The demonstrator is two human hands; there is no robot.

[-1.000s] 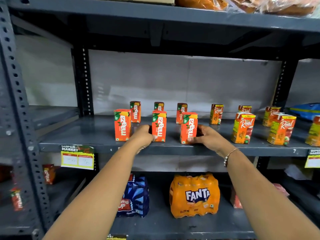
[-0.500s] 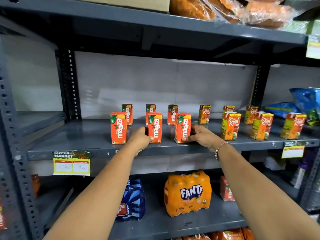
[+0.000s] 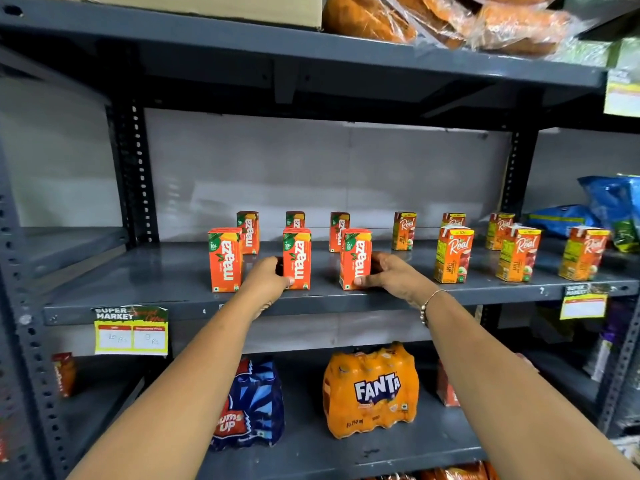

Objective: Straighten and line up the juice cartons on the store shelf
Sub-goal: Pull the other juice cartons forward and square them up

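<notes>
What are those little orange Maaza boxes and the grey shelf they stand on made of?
Maaza cartons: apparently printed, coated paperboard, with sharp folded edges and a slight sheen. Shelf: looks like grey painted metal, smooth, faintly reflective, carried on perforated uprights.

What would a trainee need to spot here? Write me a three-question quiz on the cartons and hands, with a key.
1. True or false: the left hand touches the middle front orange Maaza carton.
2. Which front carton does the right hand touch? A) the leftmost front orange Maaza carton B) the rightmost front orange Maaza carton C) the nearest yellow-and-orange Real apple carton
3. Fill in: the orange shrink-wrapped Fanta bottle pack sits on the shelf ____ the cartons.

Key: 1 true; 2 B; 3 below.
</notes>
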